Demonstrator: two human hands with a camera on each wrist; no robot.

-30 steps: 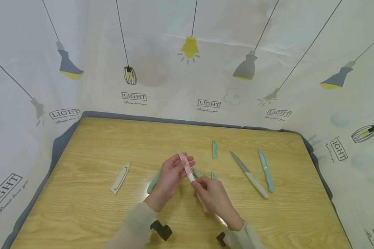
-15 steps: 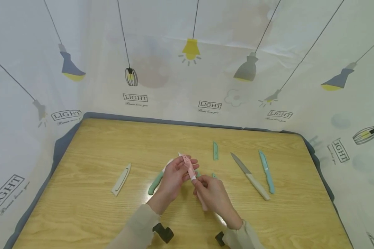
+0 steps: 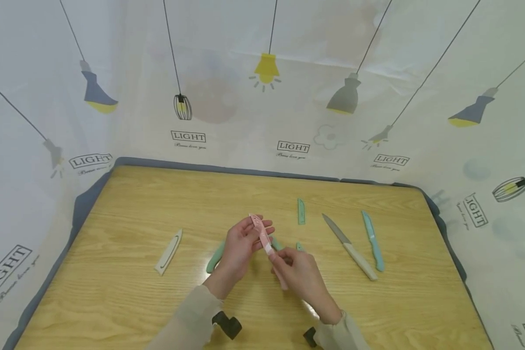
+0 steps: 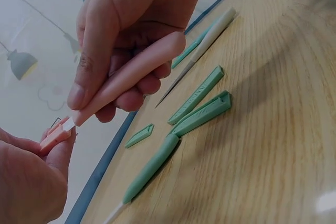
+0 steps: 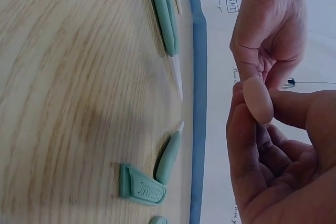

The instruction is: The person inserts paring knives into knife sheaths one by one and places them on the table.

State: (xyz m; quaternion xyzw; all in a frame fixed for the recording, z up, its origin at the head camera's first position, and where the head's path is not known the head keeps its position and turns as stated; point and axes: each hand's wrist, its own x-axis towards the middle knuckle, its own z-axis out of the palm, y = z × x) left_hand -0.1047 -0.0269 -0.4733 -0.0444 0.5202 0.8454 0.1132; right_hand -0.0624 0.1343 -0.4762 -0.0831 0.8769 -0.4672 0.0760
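Observation:
Over the middle of the table, my left hand pinches a pink knife sheath between thumb and fingers. My right hand grips the pink handle of a paring knife. A short stretch of white blade shows between sheath and handle; the rest of the blade lies along the sheath, mostly hidden. In the right wrist view the rounded handle end pokes out between the right thumb and fingers. Green knives and green sheaths lie on the table below the hands.
At left lies a white sheath. Off to the right are a grey-bladed knife with a cream handle and a light blue knife. A small green sheath sits farther back. Printed cloth hangs behind the table.
Half a second ago the sheath sat askew, with the white blade tip showing beside it; now it lines up with the blade. The pink handle has shifted slightly toward the left hand.

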